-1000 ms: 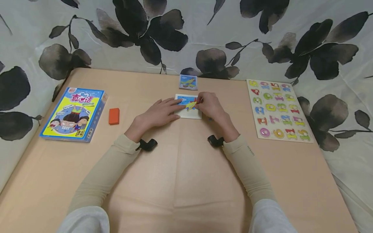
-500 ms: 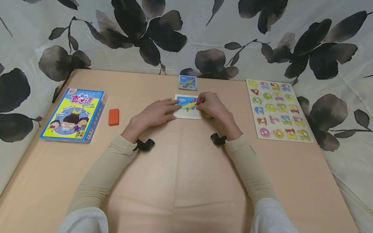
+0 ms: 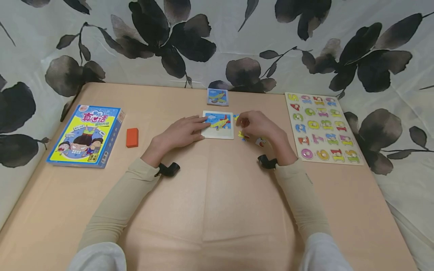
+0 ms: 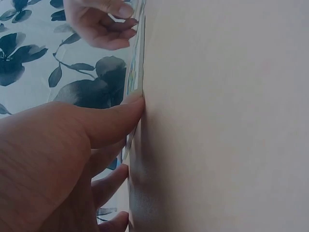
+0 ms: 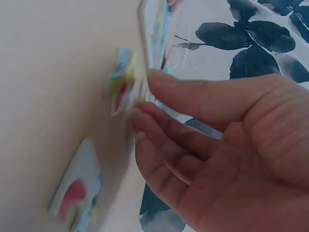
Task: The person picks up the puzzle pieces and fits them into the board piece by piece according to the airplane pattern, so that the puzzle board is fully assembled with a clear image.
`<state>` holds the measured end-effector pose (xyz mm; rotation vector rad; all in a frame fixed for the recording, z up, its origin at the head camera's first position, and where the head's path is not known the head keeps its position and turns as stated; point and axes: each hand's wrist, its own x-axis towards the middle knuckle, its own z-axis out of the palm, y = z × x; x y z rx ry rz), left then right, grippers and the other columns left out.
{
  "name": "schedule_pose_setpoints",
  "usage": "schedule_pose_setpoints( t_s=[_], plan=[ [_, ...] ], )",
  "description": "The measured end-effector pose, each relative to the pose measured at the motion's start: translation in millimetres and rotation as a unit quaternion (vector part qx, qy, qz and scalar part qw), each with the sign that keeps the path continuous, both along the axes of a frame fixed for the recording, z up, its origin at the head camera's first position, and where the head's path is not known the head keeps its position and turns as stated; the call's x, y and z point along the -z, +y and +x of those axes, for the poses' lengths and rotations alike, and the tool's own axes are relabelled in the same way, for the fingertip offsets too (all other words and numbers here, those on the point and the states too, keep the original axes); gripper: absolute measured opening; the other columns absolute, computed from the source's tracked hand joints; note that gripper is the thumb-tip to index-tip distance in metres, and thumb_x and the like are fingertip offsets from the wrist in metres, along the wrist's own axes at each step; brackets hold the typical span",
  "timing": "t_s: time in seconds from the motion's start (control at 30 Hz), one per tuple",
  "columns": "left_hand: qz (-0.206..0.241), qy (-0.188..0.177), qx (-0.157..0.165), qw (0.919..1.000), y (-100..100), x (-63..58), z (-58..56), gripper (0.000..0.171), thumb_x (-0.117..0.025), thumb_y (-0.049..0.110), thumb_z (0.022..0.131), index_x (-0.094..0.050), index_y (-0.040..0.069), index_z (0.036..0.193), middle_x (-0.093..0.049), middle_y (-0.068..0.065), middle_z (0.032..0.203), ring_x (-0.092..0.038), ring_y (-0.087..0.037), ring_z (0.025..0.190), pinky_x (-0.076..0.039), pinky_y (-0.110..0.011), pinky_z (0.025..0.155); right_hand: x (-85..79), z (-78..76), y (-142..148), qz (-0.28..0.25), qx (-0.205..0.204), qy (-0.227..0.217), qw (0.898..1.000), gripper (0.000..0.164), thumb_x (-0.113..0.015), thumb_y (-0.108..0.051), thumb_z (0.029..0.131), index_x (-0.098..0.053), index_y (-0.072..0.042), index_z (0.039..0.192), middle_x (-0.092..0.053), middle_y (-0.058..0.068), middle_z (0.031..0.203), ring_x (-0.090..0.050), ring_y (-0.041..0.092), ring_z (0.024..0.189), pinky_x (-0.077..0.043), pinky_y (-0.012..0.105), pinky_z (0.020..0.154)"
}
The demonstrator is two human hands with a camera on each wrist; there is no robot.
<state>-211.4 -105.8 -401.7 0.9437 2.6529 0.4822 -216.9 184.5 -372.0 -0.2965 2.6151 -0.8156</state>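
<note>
The airplane puzzle board (image 3: 217, 135), lying on the counter (image 3: 203, 195), should be steadied at its left edge by outstretched fingers of the left hand (image 3: 178, 131), while loose pieces (image 3: 260, 142) are best lifted by their rims with the right hand (image 3: 261, 125), whose bent fingers are narrowly parted, apparently empty.

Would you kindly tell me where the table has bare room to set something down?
Free: the table between the left sleeve and the right sleeve, and below the blue box. Crowded: beside the puzzle card, where loose pieces lie near the right hand.
</note>
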Motion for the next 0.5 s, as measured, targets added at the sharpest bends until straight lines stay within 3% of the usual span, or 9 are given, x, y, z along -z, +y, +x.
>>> schedule_pose_setpoints(
  t_s=[0.23, 0.5],
  plan=[
    [0.001, -0.003, -0.001, 1.0000, 0.1, -0.8, 0.7, 0.058, -0.059, 0.036, 0.100, -0.041, 0.021, 0.153, -0.028, -0.001, 0.165, -0.020, -0.029, 0.155, -0.019, -0.058, 0.122, 6.6, 2.2, 8.5, -0.002, -0.027, -0.016, 0.999, 0.030, -0.075, 0.000, 0.082, -0.068, -0.005, 0.111, -0.056, 0.012, 0.104, -0.050, 0.027, 0.097, -0.047, 0.035, 0.085],
    [0.006, -0.005, -0.001, 1.0000, 0.1, -1.4, 1.0, 0.058, -0.059, 0.035, 0.100, -0.041, 0.021, 0.153, -0.028, -0.001, 0.165, -0.020, -0.030, 0.155, -0.019, -0.058, 0.122, 6.1, 6.1, 8.1, 0.009, -0.037, -0.020, 0.999, 0.038, -0.077, -0.001, 0.080, -0.066, -0.006, 0.117, -0.057, 0.012, 0.107, -0.051, 0.027, 0.099, -0.048, 0.035, 0.084]
  ],
)
